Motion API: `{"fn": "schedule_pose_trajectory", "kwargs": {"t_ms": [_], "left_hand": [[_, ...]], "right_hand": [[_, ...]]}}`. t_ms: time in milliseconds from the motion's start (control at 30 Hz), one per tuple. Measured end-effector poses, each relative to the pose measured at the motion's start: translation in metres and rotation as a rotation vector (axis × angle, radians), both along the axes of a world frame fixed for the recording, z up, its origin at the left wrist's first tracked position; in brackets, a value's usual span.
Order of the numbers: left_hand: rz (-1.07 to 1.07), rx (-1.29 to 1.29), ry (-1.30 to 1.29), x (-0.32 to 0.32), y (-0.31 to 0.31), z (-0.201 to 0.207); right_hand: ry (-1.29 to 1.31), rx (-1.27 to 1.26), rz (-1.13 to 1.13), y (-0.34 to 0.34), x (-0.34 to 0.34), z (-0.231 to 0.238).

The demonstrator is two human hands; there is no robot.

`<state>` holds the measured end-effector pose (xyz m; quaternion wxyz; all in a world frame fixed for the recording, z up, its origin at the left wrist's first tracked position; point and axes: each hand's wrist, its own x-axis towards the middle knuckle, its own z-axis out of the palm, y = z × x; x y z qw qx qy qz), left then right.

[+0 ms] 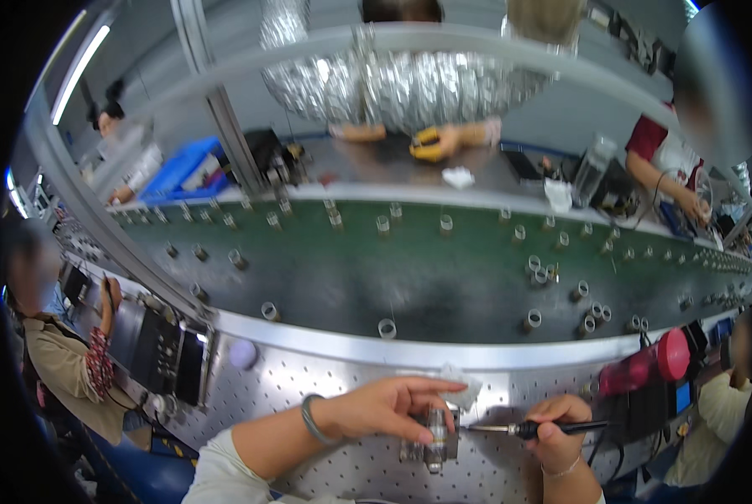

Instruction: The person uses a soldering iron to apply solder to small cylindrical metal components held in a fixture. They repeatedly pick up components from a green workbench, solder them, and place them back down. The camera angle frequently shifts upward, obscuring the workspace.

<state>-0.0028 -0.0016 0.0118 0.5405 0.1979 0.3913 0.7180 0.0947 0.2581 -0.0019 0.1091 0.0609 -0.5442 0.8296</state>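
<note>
My left hand (380,409), with a grey bangle on its wrist, curls over a small metal fixture on the perforated metal bench (309,386). Its thumb presses against an upright silver cylinder (434,441), and the index finger stretches out above. In my right hand (558,428) is a soldering iron (531,429) with a black handle, held between thumb and fingers. The iron points left, and its thin metal tip reaches close to the fixture; whether they touch I cannot tell. A crumpled white tissue (466,391) lies just beyond the fixture.
Beyond the bench runs a green conveyor belt (334,277) carrying several small clear-rimmed cylinders. A pink bottle (644,365) lies to the right, a lilac round object (242,354) to the left. Other people work at both sides and across the belt; one hand there holds a yellow tool (427,144).
</note>
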Motion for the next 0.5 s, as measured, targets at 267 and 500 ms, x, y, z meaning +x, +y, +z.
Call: {"fn": "schedule_pose_trajectory", "kwargs": {"t_ms": [267,500], "left_hand": [[-0.012,0.041,0.035,-0.001,-0.004,-0.010],[0.696,-0.184,0.222,0.004,-0.017,-0.018]], "right_hand": [[-0.014,0.045,-0.078,-0.001,-0.001,0.000],[-0.102,0.113,-0.027,-0.008,0.009,0.024]]}}
